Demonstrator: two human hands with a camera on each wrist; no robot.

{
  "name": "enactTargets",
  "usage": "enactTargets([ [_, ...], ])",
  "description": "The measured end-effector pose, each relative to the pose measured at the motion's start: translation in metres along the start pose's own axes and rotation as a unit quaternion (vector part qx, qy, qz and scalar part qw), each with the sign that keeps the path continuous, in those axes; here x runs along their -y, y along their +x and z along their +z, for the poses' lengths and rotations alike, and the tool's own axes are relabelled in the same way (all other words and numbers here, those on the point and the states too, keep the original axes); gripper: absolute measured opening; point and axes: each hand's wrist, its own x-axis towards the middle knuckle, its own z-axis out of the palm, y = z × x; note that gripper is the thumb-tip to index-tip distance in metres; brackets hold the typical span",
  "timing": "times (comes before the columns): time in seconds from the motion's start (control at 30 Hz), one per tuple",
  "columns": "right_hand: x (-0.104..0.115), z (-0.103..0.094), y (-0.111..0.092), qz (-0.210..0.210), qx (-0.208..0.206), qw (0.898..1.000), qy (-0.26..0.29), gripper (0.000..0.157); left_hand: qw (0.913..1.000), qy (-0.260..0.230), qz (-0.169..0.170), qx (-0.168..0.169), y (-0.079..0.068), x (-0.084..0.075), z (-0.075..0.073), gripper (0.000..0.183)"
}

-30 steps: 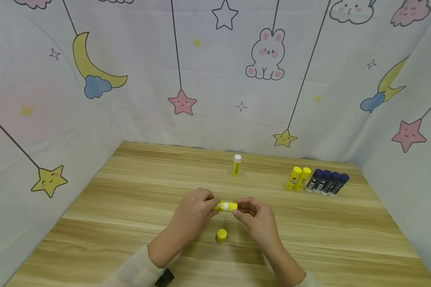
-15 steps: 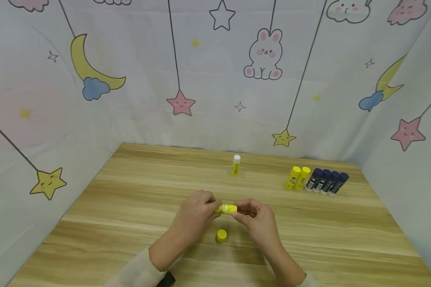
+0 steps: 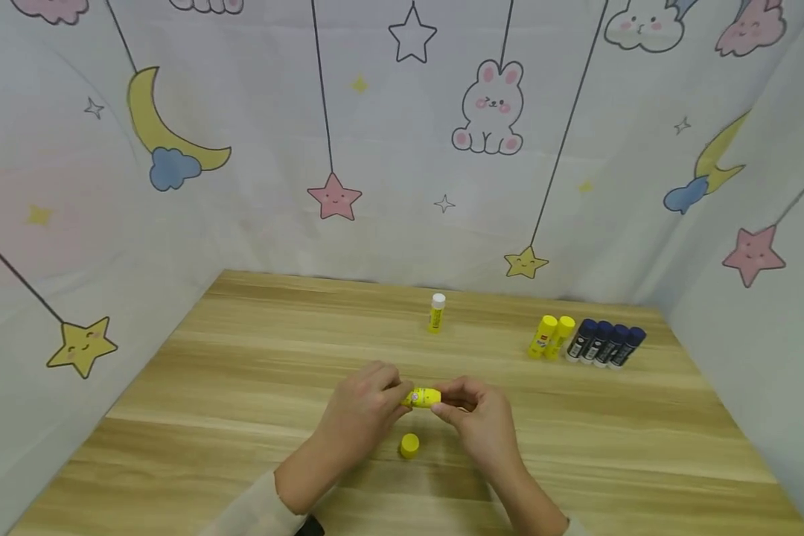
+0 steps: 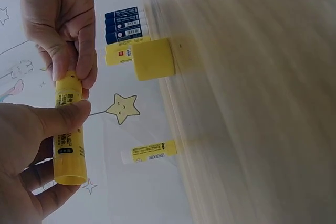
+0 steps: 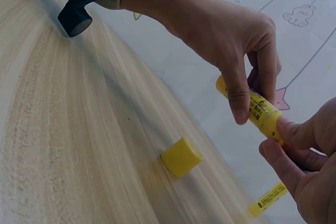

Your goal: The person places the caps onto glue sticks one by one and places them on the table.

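A yellow glue stick tube (image 3: 425, 397) is held sideways above the table between both hands. My left hand (image 3: 362, 406) grips its barrel with thumb and fingers, hiding the left part in the head view. My right hand (image 3: 482, 424) pinches the other end between thumb and fingertips. In the left wrist view the tube's uncapped end (image 4: 70, 178) shows as a hollow rim beyond the left fingers. Just below the hands, a loose yellow cap (image 3: 409, 446) stands on the table.
Farther back stands a yellow glue stick with a white top (image 3: 436, 314). To the right, two yellow glue sticks (image 3: 543, 337) stand beside a row of several dark blue ones (image 3: 604, 342). Patterned white curtains (image 3: 402, 149) enclose the wooden table (image 3: 295, 305).
A white band between the tube's yellow parts narrowed and is now gone from the head view, the parts having come together. Both hands keep their grip; the head view shifted slightly.
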Motion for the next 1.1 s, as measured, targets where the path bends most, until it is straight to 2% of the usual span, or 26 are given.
enactTargets([
  [0.13,0.0024,0.0018,-0.0016,0.001,-0.010,1.000,-0.006,0.016,0.9999,-0.004,0.004,-0.012,0.0002,-0.0002,-0.0011,0.029],
  [0.27,0.0042,0.0024,-0.0030,0.004,-0.015,1.000,-0.010,0.016,0.9996,0.012,0.016,-0.018,0.0016,-0.0009,-0.0006,0.028],
  [0.67,0.0079,0.0000,-0.0048,0.007,-0.027,0.999,-0.022,0.017,0.9978,0.055,0.037,-0.009,0.0062,-0.0048,-0.0025,0.027],
  [1.1,0.0100,0.0017,-0.0043,0.005,-0.033,0.999,-0.021,0.015,0.9963,0.073,0.047,-0.003,0.0075,-0.0039,-0.0031,0.025],
])
